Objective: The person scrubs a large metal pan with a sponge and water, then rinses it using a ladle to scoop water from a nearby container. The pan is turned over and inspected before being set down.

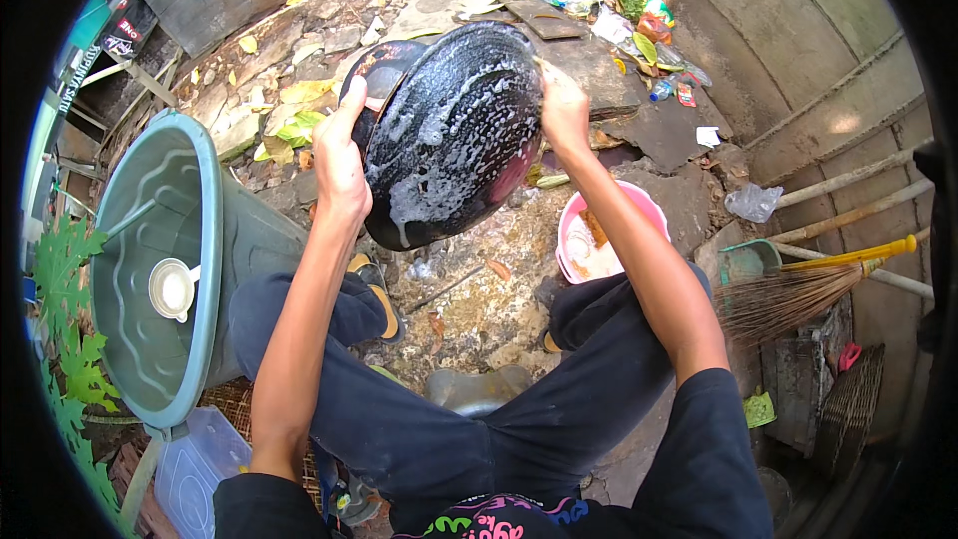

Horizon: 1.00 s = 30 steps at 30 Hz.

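Observation:
A black wok (456, 135), streaked with white suds, is held up tilted in front of me. My left hand (340, 153) grips its left edge, thumb pointing up. On the opposite edge my right hand (563, 108) is closed around the rim, its fingertips hidden. A second dark round pan (393, 64) shows partly behind the wok; how it rests cannot be seen. Below my right forearm stands a pink plastic basin (656, 208) with whitish liquid and a brown item (593, 227), perhaps a scrubber, inside.
A large grey-green tub (258, 202) with a whitish dipper (171, 290) stands at my left, near a clear plastic lid (198, 471). At right are a stick broom (793, 296), a green dustpan (748, 260) and poles by the wall. Leaves and litter (651, 52) lie ahead.

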Available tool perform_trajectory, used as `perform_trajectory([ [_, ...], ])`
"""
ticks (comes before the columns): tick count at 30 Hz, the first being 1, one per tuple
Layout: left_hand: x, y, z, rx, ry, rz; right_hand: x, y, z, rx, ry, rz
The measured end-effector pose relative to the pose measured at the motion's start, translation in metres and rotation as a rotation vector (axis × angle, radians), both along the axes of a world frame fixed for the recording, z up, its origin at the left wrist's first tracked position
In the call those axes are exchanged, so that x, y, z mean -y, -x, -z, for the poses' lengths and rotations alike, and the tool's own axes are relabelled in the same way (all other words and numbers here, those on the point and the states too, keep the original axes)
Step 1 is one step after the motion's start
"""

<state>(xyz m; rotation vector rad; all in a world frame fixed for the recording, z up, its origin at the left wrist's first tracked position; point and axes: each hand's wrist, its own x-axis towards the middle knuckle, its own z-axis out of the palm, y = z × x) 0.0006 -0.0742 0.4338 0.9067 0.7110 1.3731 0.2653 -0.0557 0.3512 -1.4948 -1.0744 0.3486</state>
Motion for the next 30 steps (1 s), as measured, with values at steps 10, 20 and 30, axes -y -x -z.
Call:
perform_trajectory([
  [10,0.0,0.001,-0.003,-0.014,0.012,0.018,0.029,0.043,-0.04,0.235,-0.315,-0.074],
  [20,-0.012,-0.007,0.01,0.18,0.201,-0.174,0.071,0.13,-0.044,0.904,-0.557,-0.599],
  [30,-0.044,0.022,0.008,0.487,0.346,-0.281,0.086,0.095,-0.018,0.951,-0.443,-0.764],
])
